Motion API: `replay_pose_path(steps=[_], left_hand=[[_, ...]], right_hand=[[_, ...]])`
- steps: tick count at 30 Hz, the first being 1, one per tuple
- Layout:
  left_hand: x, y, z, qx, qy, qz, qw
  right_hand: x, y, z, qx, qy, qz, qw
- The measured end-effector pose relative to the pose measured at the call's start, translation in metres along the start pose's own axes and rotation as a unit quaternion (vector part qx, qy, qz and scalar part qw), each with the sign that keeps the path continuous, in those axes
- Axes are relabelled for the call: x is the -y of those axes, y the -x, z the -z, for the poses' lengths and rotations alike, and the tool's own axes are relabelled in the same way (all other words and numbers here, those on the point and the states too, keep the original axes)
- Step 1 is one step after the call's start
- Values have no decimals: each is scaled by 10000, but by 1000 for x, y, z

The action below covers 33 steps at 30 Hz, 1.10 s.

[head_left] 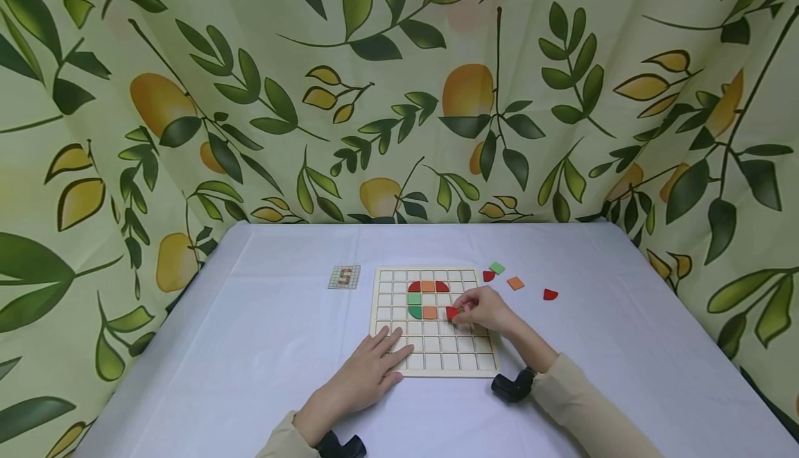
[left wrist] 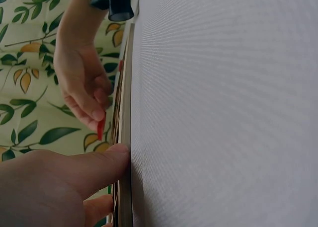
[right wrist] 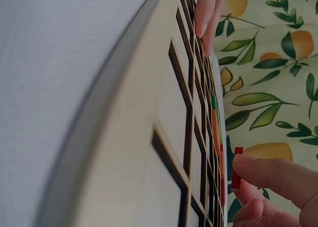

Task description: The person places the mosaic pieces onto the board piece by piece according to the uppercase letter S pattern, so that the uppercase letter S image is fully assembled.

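Observation:
A wooden grid board [head_left: 399,368] lies on the table, with red quarter-round, orange square, and light and dark green pieces in its upper middle cells. My right hand [head_left: 483,309] pinches a small red quarter-round piece [head_left: 451,314] between thumb and fingertips, close over the board. In the right wrist view that red piece [right wrist: 237,168] stands on edge, slightly apart from the grid. My left hand [head_left: 368,371] rests on the board's lower left corner, fingers spread. Its thumb [left wrist: 107,165] presses on the board's edge in the left wrist view.
A small pattern card [head_left: 344,277] lies left of the board. Loose pieces lie at the board's right: a green square [head_left: 496,268], a red piece [head_left: 489,276], an orange square [head_left: 515,283] and another red quarter-round [head_left: 550,294]. A leaf-patterned curtain [head_left: 399,132] hangs behind the table.

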<state>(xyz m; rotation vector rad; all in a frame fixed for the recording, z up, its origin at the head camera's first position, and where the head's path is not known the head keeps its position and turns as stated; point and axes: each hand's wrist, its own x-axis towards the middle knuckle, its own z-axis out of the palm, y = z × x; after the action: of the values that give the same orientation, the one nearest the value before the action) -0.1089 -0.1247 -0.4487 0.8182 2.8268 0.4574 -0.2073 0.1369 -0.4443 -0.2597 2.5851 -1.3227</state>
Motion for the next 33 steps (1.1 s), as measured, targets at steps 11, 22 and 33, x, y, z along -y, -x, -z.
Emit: replay_pose_path(steps=[11, 22, 33], left_hand=[[0, 0, 0, 8, 0, 9, 10000], [1, 0, -1, -30, -73, -25, 10000], [2, -1, -2, -25, -121, -21, 9999]], right_hand=[[3, -4, -8, -86, 21, -302, 9995], [2, -10, -11, -86, 6, -141, 9999], [4, -14, -17, -274, 167, -329, 9989]])
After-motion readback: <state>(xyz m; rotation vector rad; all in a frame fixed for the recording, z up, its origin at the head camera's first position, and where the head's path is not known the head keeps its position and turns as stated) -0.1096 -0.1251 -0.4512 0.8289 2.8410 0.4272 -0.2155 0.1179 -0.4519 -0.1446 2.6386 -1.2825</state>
